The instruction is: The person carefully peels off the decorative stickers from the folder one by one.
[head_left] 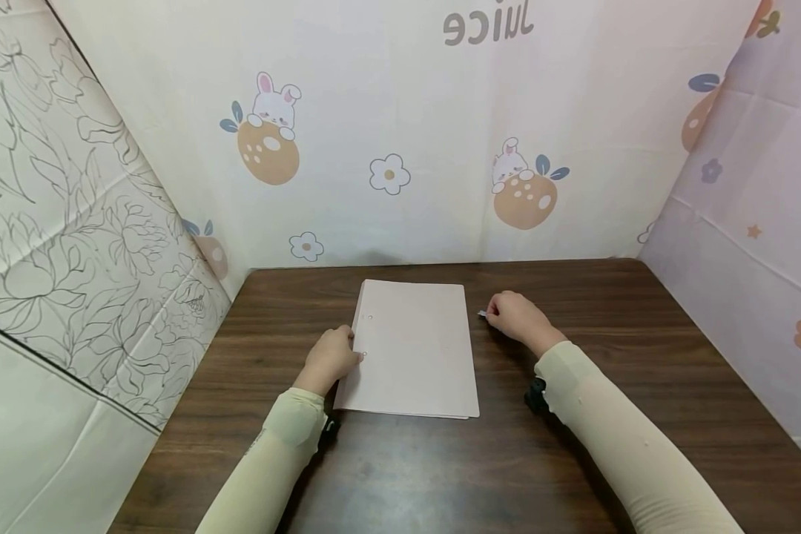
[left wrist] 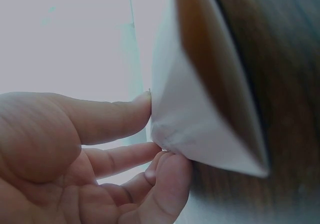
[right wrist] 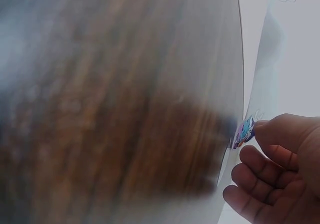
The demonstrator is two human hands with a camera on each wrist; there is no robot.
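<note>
A white, layered paper piece (head_left: 417, 356) lies flat on the table, two small round holes near its left edge. My left hand (head_left: 330, 358) is at that left edge; in the left wrist view its thumb and fingers pinch the paper's edge (left wrist: 200, 129). The layers part there, leaving a narrow gap with a brownish inside. To the right of the paper, my right hand (head_left: 519, 319) holds a small, flat, colourful piece that looks like a sticker (right wrist: 244, 132) between thumb and forefinger. Its other fingers curl loosely below. The sticker is apart from the paper and mostly hidden in the head view.
The dark wooden table (head_left: 414, 482) reaches back to a printed cloth (head_left: 387, 96) with bunnies and flowers. More cloth hangs at the left and right sides. A dark wrist device (head_left: 536, 395) sits under the right sleeve.
</note>
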